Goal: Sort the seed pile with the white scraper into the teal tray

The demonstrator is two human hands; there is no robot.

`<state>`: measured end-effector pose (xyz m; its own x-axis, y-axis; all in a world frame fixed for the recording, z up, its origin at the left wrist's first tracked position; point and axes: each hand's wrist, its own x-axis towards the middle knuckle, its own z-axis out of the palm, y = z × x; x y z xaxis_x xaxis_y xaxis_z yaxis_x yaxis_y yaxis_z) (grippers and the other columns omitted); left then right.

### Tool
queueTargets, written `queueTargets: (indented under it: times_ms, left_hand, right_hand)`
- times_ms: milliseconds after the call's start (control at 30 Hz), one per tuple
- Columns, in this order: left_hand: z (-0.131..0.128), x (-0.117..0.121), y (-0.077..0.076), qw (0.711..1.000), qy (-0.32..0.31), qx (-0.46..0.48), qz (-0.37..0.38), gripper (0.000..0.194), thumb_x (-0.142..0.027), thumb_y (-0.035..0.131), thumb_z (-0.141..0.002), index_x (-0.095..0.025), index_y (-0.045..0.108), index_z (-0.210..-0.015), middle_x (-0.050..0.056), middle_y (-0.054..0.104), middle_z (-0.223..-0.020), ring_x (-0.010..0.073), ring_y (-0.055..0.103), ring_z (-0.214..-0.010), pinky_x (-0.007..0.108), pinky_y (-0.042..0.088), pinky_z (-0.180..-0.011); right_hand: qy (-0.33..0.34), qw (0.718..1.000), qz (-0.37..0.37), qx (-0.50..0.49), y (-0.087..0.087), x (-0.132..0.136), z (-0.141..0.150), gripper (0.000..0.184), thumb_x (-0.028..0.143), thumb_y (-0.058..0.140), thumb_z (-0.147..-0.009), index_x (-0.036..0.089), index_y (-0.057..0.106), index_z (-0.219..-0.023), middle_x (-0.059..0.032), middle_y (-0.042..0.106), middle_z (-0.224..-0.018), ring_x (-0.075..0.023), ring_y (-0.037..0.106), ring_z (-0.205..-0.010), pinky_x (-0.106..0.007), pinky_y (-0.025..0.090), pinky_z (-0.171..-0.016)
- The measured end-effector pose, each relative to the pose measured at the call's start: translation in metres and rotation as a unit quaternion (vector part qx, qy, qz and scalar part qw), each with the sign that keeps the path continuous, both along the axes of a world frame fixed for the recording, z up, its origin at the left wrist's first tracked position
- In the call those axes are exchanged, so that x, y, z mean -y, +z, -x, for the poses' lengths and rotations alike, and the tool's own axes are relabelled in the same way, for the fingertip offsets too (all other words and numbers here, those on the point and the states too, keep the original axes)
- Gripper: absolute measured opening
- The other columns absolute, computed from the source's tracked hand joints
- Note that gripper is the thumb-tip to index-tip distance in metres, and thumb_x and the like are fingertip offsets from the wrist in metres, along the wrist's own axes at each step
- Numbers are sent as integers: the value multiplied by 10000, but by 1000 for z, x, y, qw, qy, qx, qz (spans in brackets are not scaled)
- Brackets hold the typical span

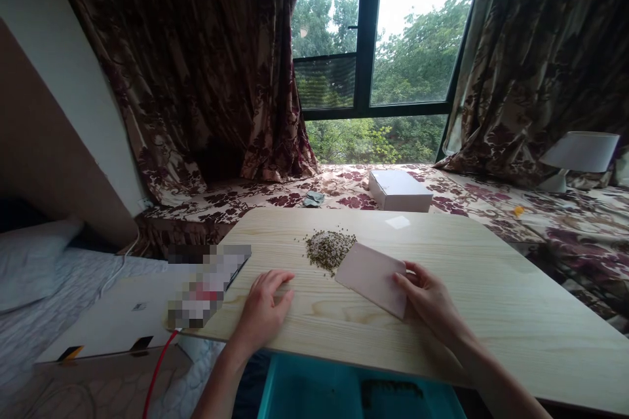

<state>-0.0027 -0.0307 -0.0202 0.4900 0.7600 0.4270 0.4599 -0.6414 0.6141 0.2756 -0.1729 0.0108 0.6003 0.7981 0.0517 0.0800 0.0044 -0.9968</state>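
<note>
A loose heap of small green and white grains (328, 250) lies on the pale wooden tabletop (491, 314), with a few strays around it. My right hand (423, 291) pinches the right edge of a flat, pale pinkish rectangular card (376, 275). The card is tilted, and its left corner reaches the heap's lower right side. On the left, my left hand (268, 308) rests on the tabletop with fingers slightly bent and thumb apart, holding nothing. It sits short of the heap, toward the near edge.
Below the table's near edge is a turquoise two-part container (314, 386) with dark bits in its right compartment. A blurred-out item (211, 288) lies at the table's left edge by a red cord (160, 366). Behind stand a white box (400, 191) and a lamp (582, 154).
</note>
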Motion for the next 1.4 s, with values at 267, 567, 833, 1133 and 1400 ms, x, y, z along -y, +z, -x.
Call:
queueTargets:
  times_ms: [267, 567, 833, 1133, 1400]
  left_hand:
    - [0, 0, -1, 1000, 0, 1, -1, 263, -260, 536, -804, -205, 663, -1027, 83, 676, -1086, 250, 588, -1071, 464, 428, -1005]
    - [-2, 3, 4, 1000, 1, 5, 0, 262, -254, 522, -803, -204, 662, -1019, 86, 678, -1057, 252, 591, -1052, 459, 438, -990]
    - [-1, 3, 5, 1000, -5, 0, 6, 268, -262, 518, -808, -208, 657, -1030, 84, 675, -1065, 251, 583, -1061, 454, 432, -995]
    - [-1, 1, 1, 1000, 0, 4, 2, 258, -264, 526, -812, -202, 659, -1025, 81, 675, -1068, 243, 586, -1063, 451, 432, -998]
    - [2, -2, -2, 1000, -6, 1, 7, 255, -273, 521, -821, -193, 648, -1027, 78, 667, -1082, 236, 571, -1079, 443, 420, -1008]
  right_hand:
    - [53, 998, 13, -8, 2, 5, 16, 474, 550, 744, -611, 197, 632, -906, -78, 742, -758, -260, 710, -738, -334, 574, -616]
    - [94, 995, 16, -9, -5, 18, 42, 508, 610, 720, -631, 203, 648, -926, -72, 731, -737, -258, 698, -744, -336, 560, -618]
    - [162, 986, 37, -30, 6, 35, 70, 507, 602, 717, -639, 212, 646, -954, -72, 738, -758, -247, 703, -750, -320, 559, -617]
    - [-78, 995, -31, 45, 37, -20, -22, 439, 442, 643, -707, 169, 600, -1047, -97, 717, -879, -206, 657, -696, -272, 502, -513]
    - [-154, 984, -57, 64, 7, -31, -25, 387, 369, 574, -726, 158, 622, -1046, -66, 684, -840, -182, 606, -681, -266, 475, -532]
